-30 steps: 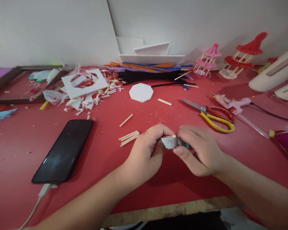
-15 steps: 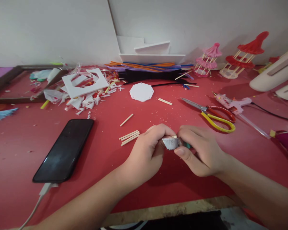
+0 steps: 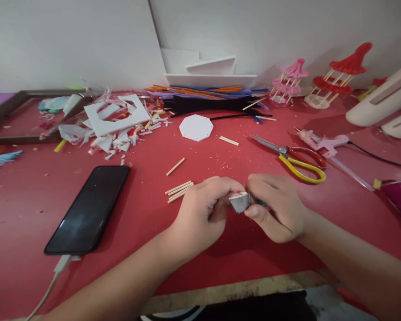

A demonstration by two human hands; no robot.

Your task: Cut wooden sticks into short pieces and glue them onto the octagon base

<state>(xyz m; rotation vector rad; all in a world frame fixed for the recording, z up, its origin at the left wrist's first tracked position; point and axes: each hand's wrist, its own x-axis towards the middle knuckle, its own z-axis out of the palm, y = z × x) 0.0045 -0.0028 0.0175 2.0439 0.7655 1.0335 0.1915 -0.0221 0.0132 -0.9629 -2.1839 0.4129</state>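
My right hand [image 3: 280,209] is closed around a cutter knife [image 3: 239,203]; its short, wide grey blade sticks out to the left, and only a bit of the green handle shows. Pinched in my left hand [image 3: 203,214] is a wooden stick [image 3: 243,193], mostly hidden by the fingers, its pale end lying against the blade. Just left of that hand, several cut wooden sticks [image 3: 178,191] lie side by side on the red table [image 3: 147,227]. A single stick [image 3: 175,166] rests behind them. Farther back sits a white octagonal foam plate [image 3: 196,127] with small holes near its edge.
Scissors [image 3: 289,156] and a pink glue gun [image 3: 324,142] lie to the right. A phone [image 3: 88,209] with its cable is on the left. Foam scraps [image 3: 116,120] and pipe cleaners [image 3: 207,92] lie behind. Two small carousel-like models [image 3: 334,76] stand back right.
The blade has turned slightly, showing more of its face, and shifted a little right and down. Both hands stay close together; the whole view has moved slightly.
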